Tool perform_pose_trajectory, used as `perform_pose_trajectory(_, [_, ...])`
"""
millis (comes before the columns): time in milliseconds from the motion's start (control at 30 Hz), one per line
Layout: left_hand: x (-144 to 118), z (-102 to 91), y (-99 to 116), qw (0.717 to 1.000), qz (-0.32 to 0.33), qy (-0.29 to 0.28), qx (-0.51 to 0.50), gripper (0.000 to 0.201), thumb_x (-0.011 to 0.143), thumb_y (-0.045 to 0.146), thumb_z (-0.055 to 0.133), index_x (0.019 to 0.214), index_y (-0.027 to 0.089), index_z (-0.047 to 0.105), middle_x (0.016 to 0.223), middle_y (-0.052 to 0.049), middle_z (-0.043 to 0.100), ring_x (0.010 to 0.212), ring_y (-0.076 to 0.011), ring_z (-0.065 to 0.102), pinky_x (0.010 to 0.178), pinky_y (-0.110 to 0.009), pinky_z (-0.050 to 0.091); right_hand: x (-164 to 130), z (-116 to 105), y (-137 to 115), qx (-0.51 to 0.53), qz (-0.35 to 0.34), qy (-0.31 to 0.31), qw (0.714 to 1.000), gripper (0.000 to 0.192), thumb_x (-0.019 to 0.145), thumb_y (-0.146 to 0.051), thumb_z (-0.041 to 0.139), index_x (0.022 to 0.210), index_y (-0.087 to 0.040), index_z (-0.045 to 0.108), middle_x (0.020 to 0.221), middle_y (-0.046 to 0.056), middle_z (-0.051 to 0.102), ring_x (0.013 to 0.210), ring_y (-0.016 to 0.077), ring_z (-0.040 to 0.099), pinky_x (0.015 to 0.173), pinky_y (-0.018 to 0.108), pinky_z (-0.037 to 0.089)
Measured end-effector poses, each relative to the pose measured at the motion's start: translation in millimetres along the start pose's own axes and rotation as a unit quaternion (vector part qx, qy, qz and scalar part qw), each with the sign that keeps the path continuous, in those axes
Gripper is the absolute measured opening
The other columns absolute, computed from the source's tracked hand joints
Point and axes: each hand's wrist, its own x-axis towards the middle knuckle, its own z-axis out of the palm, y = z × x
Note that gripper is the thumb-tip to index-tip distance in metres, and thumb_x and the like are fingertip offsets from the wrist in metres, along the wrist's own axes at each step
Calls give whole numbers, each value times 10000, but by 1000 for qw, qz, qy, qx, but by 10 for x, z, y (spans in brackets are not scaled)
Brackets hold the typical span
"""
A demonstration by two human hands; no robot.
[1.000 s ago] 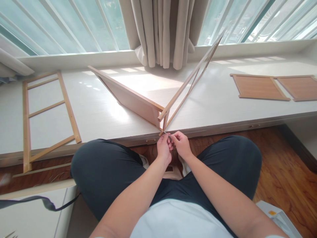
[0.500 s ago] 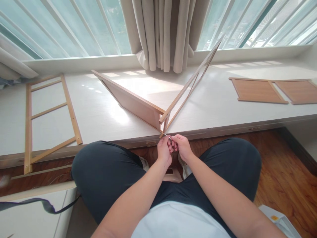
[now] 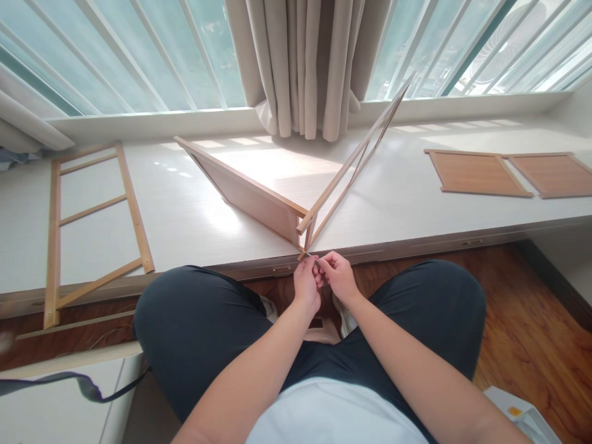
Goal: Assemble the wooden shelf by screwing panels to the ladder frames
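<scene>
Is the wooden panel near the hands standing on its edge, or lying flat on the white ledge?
Standing on its edge. The wooden panel rises from the white ledge, joined at a corner to a slatted frame, also upright.

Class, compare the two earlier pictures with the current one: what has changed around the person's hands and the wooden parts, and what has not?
Little changed. The left hand and right hand stay together at the corner joint of the upright panel and frame, pinching a thin metal tool. Only the view drifts slightly. The ladder frame and flat panels lie unmoved.

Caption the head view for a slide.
Both hands, left hand and right hand, pinch a small metal tool at the upright wooden frames' corner.
</scene>
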Motion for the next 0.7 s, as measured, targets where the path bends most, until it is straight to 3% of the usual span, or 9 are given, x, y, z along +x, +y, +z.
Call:
perform_pose_trajectory(533, [-36, 30, 37, 1000, -1, 2, 0, 418, 621, 413, 847, 817, 171, 569, 536, 102, 426, 398, -20, 354, 390, -162, 168, 86, -71, 84, 37, 65, -38, 996, 444, 711, -542, 791, 666, -169, 555, 571, -10, 585, 433, 65, 452, 391, 177, 286])
perform_pose_trajectory(700, [-20, 9, 24, 1000, -2, 3, 6, 420, 622, 420, 839, 847, 171, 586, 543, 106, 427, 396, -17, 337, 386, -164, 169, 63, -57, 96, 21, 50, -19, 998, 469, 717, -573, 798, 687, -170, 560, 567, -18, 581, 417, 62, 456, 391, 177, 279])
